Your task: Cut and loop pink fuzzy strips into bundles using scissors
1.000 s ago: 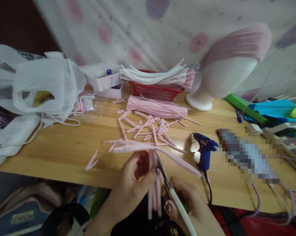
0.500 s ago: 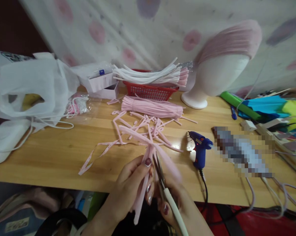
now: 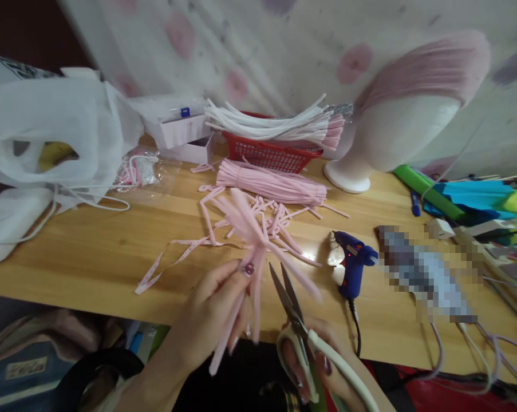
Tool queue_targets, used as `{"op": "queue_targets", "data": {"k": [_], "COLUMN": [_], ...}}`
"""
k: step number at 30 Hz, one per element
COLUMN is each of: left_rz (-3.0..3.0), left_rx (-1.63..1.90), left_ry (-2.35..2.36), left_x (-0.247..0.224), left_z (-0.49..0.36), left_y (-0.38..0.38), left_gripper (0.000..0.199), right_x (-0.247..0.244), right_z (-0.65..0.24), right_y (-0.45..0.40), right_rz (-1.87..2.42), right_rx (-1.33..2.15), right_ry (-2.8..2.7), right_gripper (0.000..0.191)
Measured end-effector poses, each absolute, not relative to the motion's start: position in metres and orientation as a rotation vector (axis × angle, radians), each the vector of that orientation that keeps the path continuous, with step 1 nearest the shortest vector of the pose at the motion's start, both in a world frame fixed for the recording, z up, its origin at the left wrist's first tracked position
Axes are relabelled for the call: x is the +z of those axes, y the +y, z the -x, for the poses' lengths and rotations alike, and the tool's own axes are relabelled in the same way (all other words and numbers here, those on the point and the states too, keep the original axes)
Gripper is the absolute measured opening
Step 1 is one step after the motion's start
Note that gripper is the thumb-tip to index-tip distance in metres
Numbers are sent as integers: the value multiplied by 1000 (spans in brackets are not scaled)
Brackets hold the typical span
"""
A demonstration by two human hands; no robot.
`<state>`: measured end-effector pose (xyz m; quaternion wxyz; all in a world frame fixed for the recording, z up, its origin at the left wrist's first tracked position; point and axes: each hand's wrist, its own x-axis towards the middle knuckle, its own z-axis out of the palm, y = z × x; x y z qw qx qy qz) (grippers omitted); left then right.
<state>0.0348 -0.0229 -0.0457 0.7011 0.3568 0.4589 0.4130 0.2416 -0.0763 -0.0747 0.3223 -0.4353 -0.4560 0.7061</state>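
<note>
A cluster of pink fuzzy strips (image 3: 243, 224) is pinched in my left hand (image 3: 215, 306), its ends fanned above the fingers and hanging below them, partly blurred. White-handled scissors (image 3: 342, 366) are in my right hand (image 3: 322, 357), with fingers through the handles. Their blades are parted a little and point up, just right of the strips and not touching them. Behind the hands, bent pink pieces (image 3: 279, 220) lie scattered on the wooden table (image 3: 125, 252), in front of a tied bundle of pink stems (image 3: 271, 183).
A blue glue gun (image 3: 351, 266) stands right of the scissors, its cord running off the front edge. Farther back are a red basket (image 3: 267, 155) of white stems and a white foam head (image 3: 395, 137). A plastic bag (image 3: 52, 126) is at the left.
The scissors have moved right and down, away from the strips, and their blades have opened. My left hand has shifted slightly left with the strips, whose upper ends have swung. The view has shifted a little.
</note>
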Motion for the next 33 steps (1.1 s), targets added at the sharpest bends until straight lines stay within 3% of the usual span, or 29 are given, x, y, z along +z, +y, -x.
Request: {"op": "queue_targets", "data": {"k": [4, 9, 13, 15, 18, 24, 28, 33], "left_rz": [-670, -686, -706, -668, -599, -495, -424, -263], "left_rx": [1070, 1154, 1169, 1211, 1282, 1362, 1239, 1255], "left_ry": [1069, 1077, 1091, 1089, 1080, 1085, 1049, 1014], "left_x": [-44, -44, -44, -44, -44, -55, -56, -43], "left_z": [-25, -26, -29, -32, -38, -60, -62, -57], "left_y": [-14, -12, -12, -11, -11, -24, -36, -40], "left_gripper": [31, 35, 32, 32, 32, 32, 33, 34], "right_x": [-70, -83, -91, -88, -73, -66, -68, -41], "right_z": [-250, -257, -255, -253, -242, -189, -180, -200], "right_y": [-69, -62, -55, -54, -57, -63, -56, -61], "right_rz": [1270, 1785, 1814, 1830, 1802, 1276, 1078, 1053], "right_rx": [1702, 884, 342, 297, 512, 990, 679, 391], "right_ry": [-1346, -1814, -1951, -1878, -1651, -1232, -1541, -2108], "right_gripper": [60, 30, 31, 28, 23, 29, 55, 62]}}
